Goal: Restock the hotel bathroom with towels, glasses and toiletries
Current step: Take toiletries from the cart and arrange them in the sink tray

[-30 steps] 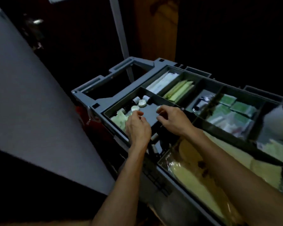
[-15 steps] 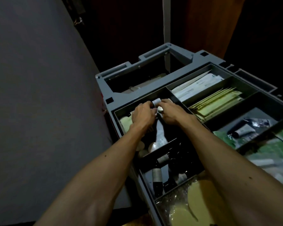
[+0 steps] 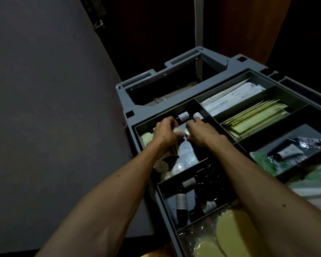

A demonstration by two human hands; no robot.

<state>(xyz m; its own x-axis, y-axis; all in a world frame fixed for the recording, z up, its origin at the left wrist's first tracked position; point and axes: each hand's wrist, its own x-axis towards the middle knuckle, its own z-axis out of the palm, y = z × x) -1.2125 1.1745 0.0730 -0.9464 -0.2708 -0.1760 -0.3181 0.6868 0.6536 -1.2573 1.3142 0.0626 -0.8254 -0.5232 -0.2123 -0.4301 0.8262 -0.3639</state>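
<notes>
Just beyond the left hand [image 3: 165,133] lies a small bottle [image 3: 183,116].

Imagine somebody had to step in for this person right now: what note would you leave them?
Left hand: fingers curled round a pale round item.
Right hand: pinches a second pale round item.
Both hands are in the far-left compartment of the cart, beside a small labelled bottle. Dark bottles lie in the nearer compartment, with white packets and yellow-green packets to the right.
Done: small toiletries are in hand.
Left: probably carry them to the bathroom. No towels, glasses or bathroom are in view.
</notes>
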